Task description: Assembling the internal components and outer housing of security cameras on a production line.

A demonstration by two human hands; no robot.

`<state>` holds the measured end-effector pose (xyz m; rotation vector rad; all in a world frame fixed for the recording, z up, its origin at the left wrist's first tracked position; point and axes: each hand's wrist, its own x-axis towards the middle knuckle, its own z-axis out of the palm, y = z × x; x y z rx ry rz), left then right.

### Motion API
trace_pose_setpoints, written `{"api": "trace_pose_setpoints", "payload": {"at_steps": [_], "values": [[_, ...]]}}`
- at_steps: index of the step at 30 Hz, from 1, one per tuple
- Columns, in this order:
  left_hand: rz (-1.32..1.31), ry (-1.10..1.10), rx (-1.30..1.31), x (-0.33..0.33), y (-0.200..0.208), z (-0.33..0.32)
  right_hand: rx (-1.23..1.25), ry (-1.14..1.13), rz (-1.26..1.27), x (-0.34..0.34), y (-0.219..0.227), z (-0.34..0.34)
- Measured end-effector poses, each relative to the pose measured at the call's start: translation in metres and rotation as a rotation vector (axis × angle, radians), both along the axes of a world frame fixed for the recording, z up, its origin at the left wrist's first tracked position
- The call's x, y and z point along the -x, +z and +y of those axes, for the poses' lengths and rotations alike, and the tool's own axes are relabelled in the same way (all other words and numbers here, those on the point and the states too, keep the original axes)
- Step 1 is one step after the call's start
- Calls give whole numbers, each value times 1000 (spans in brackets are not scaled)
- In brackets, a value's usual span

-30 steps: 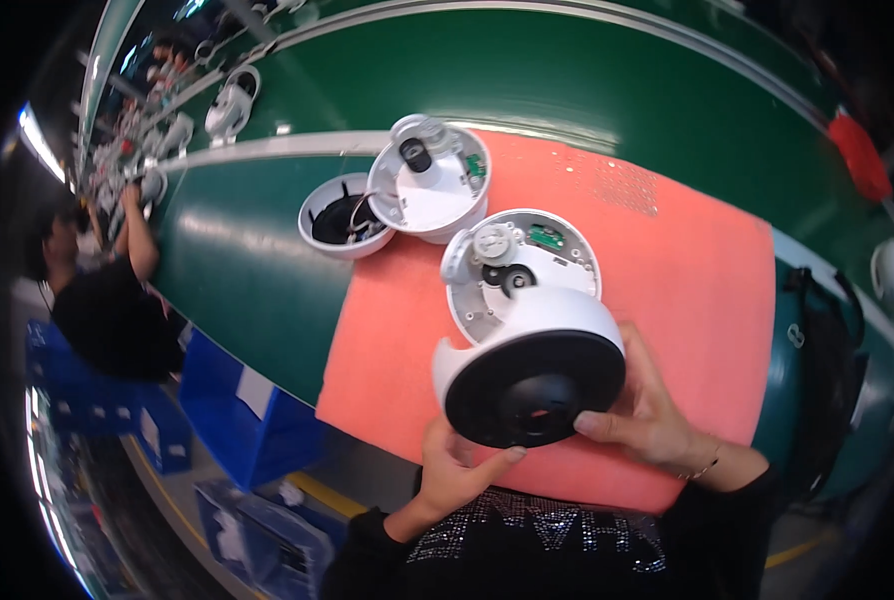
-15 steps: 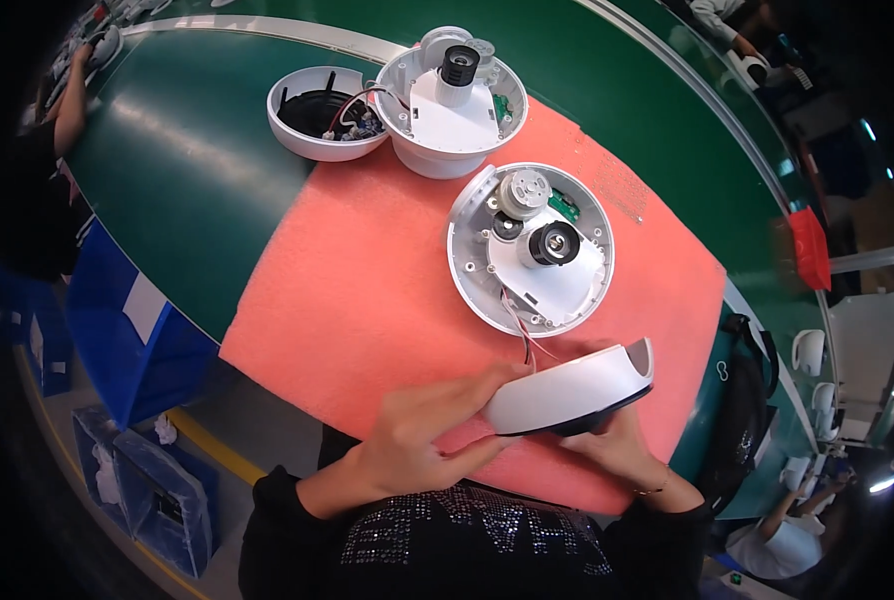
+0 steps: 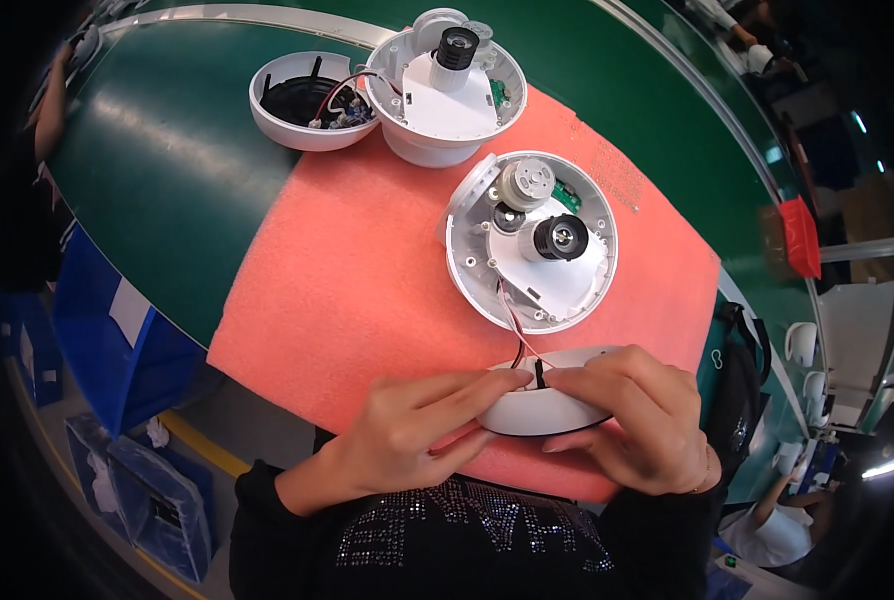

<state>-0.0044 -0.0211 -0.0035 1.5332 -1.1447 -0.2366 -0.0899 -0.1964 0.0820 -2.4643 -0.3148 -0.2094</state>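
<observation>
Close to my body, a white rounded cover (image 3: pixel 537 413) sits between my two hands, its hollow side turned up. My left hand (image 3: pixel 412 425) grips its left end, thumb over the rim by the wires. From the other side my right hand (image 3: pixel 647 415) holds it, fingers over the rim beside a black post (image 3: pixel 540 375). What the fingertips press inside is hidden. Thin wires (image 3: pixel 512 310) run from the cover to a round white housing (image 3: pixel 457 250). Inside that housing are a black-ringed lens barrel (image 3: pixel 561 238), a motor (image 3: pixel 532 180) and a green circuit board (image 3: pixel 567 197).
A second open housing (image 3: pixel 437 150) stands at the far edge of the pink foam mat (image 3: pixel 307 290), wired to a white cover (image 3: pixel 297 135) on its left. A black bag (image 3: pixel 737 390) lies right of the mat. Blue bins (image 3: pixel 107 320) stand at the lower left; other people work nearby.
The white cover has turned from showing its outer side to hollow side up. My right hand has come from beneath it to its right rim, with fingers over the edge.
</observation>
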Motion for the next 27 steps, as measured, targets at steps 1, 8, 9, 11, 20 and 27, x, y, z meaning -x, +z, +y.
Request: {"api": "trace_pose_setpoints", "payload": {"at_steps": [1, 8, 9, 11, 20, 27], "values": [[7, 13, 6, 1, 1, 0, 38, 9, -3, 0, 2, 2], [89, 38, -15, 4, -9, 5, 128, 16, -44, -2, 0, 10], [85, 35, -17, 4, -9, 5, 126, 12, -48, -1, 0, 9], [163, 69, 2, 5, -7, 4, 154, 10, -102, -2, -2, 6], [561, 9, 151, 13, -28, 12, -235, -187, -99, 33, -32, -22], [611, -28, 112, 12, -30, 13, -402, -124, -86, 34, -39, -14]]}}
